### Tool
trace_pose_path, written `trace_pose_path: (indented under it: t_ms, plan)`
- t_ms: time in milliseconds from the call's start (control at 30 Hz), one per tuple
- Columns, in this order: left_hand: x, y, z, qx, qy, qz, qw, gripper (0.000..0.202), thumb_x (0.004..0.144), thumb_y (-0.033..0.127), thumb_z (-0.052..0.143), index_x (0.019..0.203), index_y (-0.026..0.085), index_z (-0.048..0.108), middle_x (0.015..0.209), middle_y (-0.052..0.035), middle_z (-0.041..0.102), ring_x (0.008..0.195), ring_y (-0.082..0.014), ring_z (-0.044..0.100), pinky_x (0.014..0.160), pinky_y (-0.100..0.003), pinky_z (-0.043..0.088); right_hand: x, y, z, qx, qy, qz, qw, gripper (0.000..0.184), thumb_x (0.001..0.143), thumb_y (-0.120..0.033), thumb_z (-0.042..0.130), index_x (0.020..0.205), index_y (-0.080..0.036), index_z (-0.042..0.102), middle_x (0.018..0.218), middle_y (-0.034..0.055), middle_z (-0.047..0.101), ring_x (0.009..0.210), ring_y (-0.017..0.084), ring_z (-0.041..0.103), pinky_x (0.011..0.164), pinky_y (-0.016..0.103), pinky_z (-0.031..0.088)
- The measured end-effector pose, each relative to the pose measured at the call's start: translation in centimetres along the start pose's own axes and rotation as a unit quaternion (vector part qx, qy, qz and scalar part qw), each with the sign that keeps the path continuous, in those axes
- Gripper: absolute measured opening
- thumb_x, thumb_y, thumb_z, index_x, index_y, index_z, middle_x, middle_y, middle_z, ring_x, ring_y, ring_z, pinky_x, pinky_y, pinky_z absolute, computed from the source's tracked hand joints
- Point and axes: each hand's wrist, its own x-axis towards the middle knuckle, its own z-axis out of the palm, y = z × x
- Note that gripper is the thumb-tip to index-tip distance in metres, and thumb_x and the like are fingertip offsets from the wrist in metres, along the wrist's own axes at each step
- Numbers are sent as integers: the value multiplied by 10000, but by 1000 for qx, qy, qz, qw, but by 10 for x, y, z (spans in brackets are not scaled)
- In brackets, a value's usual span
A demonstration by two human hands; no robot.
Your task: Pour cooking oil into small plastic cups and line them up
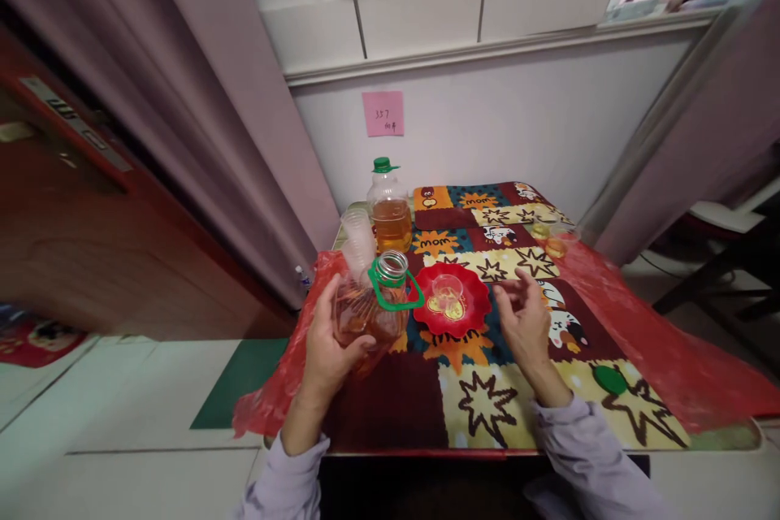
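My left hand point(334, 345) is wrapped round the side of a clear plastic bottle point(371, 333) with amber liquid in it. The bottle tilts slightly to the right; its neck is uncapped and carries a green handle ring point(397, 305). Right of it, a red scalloped plate point(481, 292) holds a small clear plastic cup point(448, 289); yellow and white shapes show under the cup. My right hand point(522, 318) is held in the air just right of the plate, fingers apart with nothing in them. A green bottle cap point(610, 379) lies on the mat at the right.
A second bottle of amber liquid point(390, 215), capped in green, stands behind. Stacked clear cups point(358, 237) are to its left. Cups with yellowish liquid point(554, 245) sit at the far right. Patterned mats point(390, 402) and red plastic sheeting point(676, 341) cover the table against the wall.
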Motion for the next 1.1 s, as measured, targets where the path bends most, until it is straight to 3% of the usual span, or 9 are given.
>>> trace_pose_path:
  t_ms: [100, 233, 367, 533, 633, 700, 767, 933, 1100]
  plan:
    - [0, 3, 0, 1, 2, 4, 1000, 1113, 675, 830, 761, 1557, 227, 449, 1588, -201, 516, 1479, -412, 488, 1215, -579, 399, -16, -53, -3, 92, -25, -114, 989, 529, 978, -438, 645, 1445, -229, 511, 1259, 154, 694, 1006, 257, 739, 880, 447, 636]
    - [-3, 5, -1, -4, -10, 8, 1000, 1102, 703, 816, 751, 1578, 233, 425, 1613, -205, 490, 1493, -406, 474, 1222, -568, 392, -39, -118, 6, 82, -93, -276, 953, 428, 964, -390, 690, 1370, -295, 592, 1473, 154, 587, 1354, 326, 608, 1097, 549, 557]
    - [-5, 7, -1, 18, -22, 8, 1000, 1105, 710, 795, 764, 1593, 238, 402, 1635, -202, 463, 1500, -400, 465, 1227, -570, 380, -57, -147, 26, 55, -120, -305, 943, 364, 972, -368, 681, 1315, -268, 613, 1573, 163, 504, 1468, 334, 513, 1175, 550, 493]
    - [-4, 6, -7, 3, -58, 12, 998, 1183, 662, 855, 744, 1613, 252, 379, 1672, -190, 416, 1527, -391, 425, 1245, -579, 343, -69, -147, 41, 50, -118, -260, 957, 357, 913, -407, 756, 1190, -252, 592, 1574, 201, 498, 1504, 348, 470, 1173, 561, 480]
    - [-6, -10, -20, -78, 44, -58, 994, 1108, 673, 877, 713, 1553, 246, 477, 1617, -172, 495, 1500, -362, 464, 1240, -523, 365, -71, -141, 44, 66, -126, -239, 961, 478, 855, -431, 820, 1194, -239, 542, 1513, 230, 555, 1461, 356, 519, 1135, 547, 512]
    - [-11, -28, -27, -136, 181, -182, 957, 818, 766, 725, 774, 1410, 249, 604, 1491, -125, 617, 1411, -298, 561, 1208, -450, 410, -71, -137, 44, 72, -119, -224, 965, 507, 838, -428, 837, 1185, -238, 521, 1455, 231, 601, 1415, 358, 563, 1098, 534, 540]
    - [-18, -49, -32, -167, 230, -271, 920, 548, 853, 599, 757, 1221, 201, 676, 1292, -113, 722, 1253, -265, 669, 1107, -420, 502, -69, -132, 44, 74, -108, -215, 968, 503, 833, -421, 842, 1166, -241, 510, 1425, 224, 623, 1378, 358, 594, 1067, 523, 560]
    - [-39, -87, -20, -301, 214, -394, 841, 246, 966, 380, 597, 921, 166, 711, 840, -75, 787, 778, -202, 763, 842, -356, 613, -66, -121, 45, 88, -106, -184, 973, 535, 794, -411, 876, 1145, -245, 508, 1321, 179, 667, 1283, 353, 657, 1048, 530, 575]
    - [-48, -95, -1, -425, 171, -433, 776, 300, 994, 255, 483, 1005, 144, 762, 893, -112, 825, 820, -234, 790, 892, -397, 621, -68, -117, 47, 94, -116, -159, 976, 586, 760, -381, 903, 1164, -240, 502, 1389, 199, 620, 1212, 352, 689, 996, 529, 601]
